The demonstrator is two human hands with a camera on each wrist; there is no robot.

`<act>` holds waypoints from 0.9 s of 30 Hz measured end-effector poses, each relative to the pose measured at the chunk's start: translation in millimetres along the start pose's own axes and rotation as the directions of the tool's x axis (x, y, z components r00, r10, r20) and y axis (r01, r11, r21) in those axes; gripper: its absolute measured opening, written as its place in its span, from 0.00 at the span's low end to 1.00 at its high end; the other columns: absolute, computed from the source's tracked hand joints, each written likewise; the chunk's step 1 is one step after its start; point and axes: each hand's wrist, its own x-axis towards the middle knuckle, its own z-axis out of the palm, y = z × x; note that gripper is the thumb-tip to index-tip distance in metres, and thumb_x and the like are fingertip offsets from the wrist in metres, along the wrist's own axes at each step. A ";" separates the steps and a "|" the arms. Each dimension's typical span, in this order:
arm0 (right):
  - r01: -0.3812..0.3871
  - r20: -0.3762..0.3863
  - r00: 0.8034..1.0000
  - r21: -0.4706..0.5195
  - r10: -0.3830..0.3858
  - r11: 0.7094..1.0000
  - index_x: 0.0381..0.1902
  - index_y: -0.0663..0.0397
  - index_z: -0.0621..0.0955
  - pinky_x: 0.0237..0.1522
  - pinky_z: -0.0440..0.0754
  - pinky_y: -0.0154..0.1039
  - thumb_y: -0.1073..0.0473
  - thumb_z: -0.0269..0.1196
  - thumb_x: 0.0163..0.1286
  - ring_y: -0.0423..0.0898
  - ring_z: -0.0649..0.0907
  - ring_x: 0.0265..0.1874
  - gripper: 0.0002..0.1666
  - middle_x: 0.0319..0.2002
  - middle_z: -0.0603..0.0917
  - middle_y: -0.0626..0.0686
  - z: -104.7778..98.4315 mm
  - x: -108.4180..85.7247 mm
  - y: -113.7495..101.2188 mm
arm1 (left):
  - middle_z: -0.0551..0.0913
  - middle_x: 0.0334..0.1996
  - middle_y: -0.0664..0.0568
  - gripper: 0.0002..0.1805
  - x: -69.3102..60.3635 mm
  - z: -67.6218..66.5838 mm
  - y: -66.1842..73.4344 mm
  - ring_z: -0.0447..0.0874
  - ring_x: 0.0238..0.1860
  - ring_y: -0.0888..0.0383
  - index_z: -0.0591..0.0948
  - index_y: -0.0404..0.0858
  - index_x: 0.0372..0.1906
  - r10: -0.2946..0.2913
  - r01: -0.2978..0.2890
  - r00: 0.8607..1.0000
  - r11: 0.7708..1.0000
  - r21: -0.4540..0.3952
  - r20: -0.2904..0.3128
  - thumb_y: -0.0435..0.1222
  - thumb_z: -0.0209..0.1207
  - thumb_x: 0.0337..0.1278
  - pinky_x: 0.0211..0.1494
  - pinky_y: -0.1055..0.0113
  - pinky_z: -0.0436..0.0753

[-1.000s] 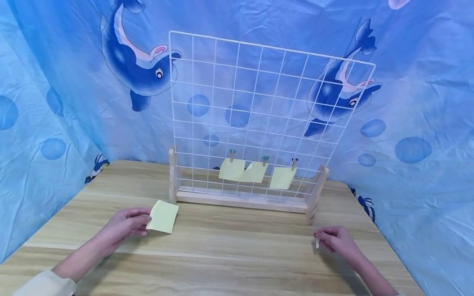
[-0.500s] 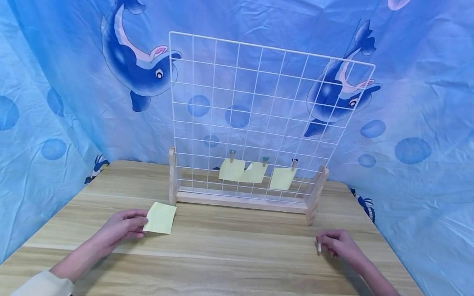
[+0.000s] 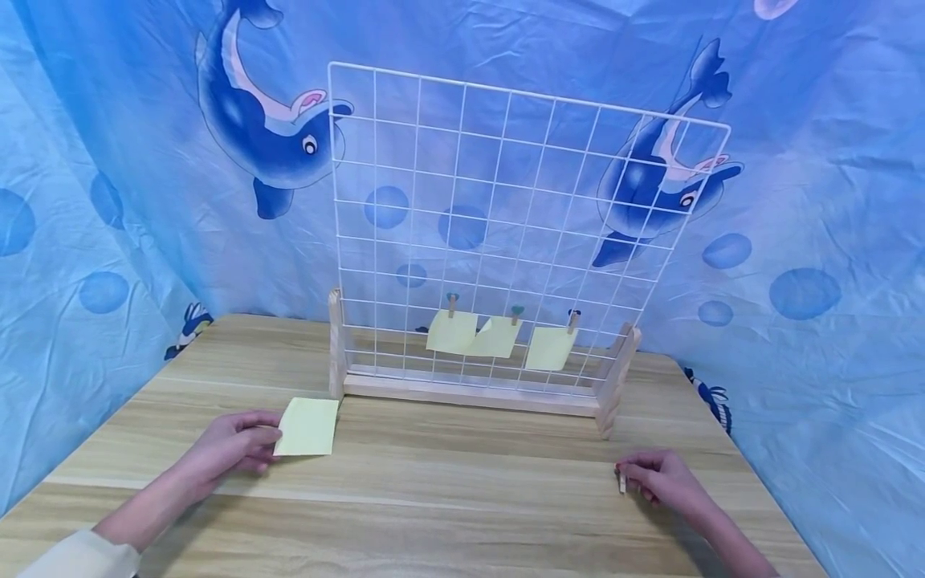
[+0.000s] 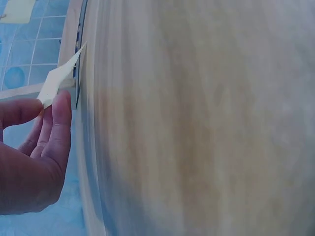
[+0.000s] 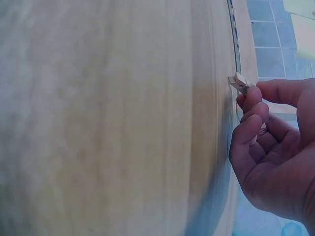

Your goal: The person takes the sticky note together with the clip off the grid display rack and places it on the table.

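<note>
On the left of the head view, my left hand (image 3: 230, 444) pinches the edge of a pale yellow sticky note (image 3: 307, 426) between thumb and fingers. In the left wrist view that sticky note (image 4: 58, 81) appears nearly edge-on. Over at the right, my right hand (image 3: 661, 475) pinches a small wooden clothespin (image 3: 622, 482) with a red decoration at its top. The clothespin (image 5: 239, 83) points away from the fingertips in the right wrist view. Between the hands and farther back stands a white wire grid (image 3: 506, 193). Three yellow notes (image 3: 552, 348) hang low on it, each under a wooden clothespin (image 3: 573, 322).
The grid's wooden base (image 3: 470, 392) has an upright at each end and stands toward the back of the wood-grain table (image 3: 433, 498). Behind hangs a blue curtain (image 3: 809, 160) printed with dolphins.
My left hand has drawn the sticky note slightly left, and the note has turned a little. My right hand has shifted slightly down with the clothespin. The grid and its notes stay put.
</note>
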 end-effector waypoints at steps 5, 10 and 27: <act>-0.027 -0.028 0.999 -0.027 0.027 0.999 0.45 0.68 0.83 0.19 0.73 0.34 0.61 0.60 0.66 0.43 0.74 0.20 0.16 0.24 0.79 0.50 2.2 0.9 -1.2 | 0.85 0.35 0.49 0.27 -0.1 -0.8 -1.3 0.85 0.34 0.53 0.67 0.19 0.60 0.005 -0.005 1.000 0.999 0.047 -0.019 0.34 0.56 0.63 0.32 0.60 0.85; -0.030 -0.036 0.999 -0.030 0.028 0.999 0.45 0.67 0.83 0.19 0.73 0.34 0.61 0.60 0.67 0.43 0.74 0.19 0.15 0.24 0.79 0.50 2.5 2.4 1.3 | 0.85 0.37 0.46 0.27 -0.2 -1.8 -0.9 0.86 0.33 0.52 0.68 0.18 0.60 0.021 -0.015 0.999 0.993 0.117 -0.046 0.34 0.56 0.63 0.33 0.59 0.85; 0.009 0.002 1.000 -0.001 -0.009 1.000 0.48 0.69 0.81 0.19 0.73 0.33 0.62 0.56 0.70 0.42 0.74 0.19 0.16 0.26 0.80 0.51 2.1 0.4 -1.5 | 0.85 0.21 0.52 0.21 -7.7 -5.1 9.3 0.82 0.20 0.58 0.79 0.22 0.50 0.208 -0.123 0.974 0.811 0.572 -0.087 0.36 0.57 0.59 0.23 0.67 0.76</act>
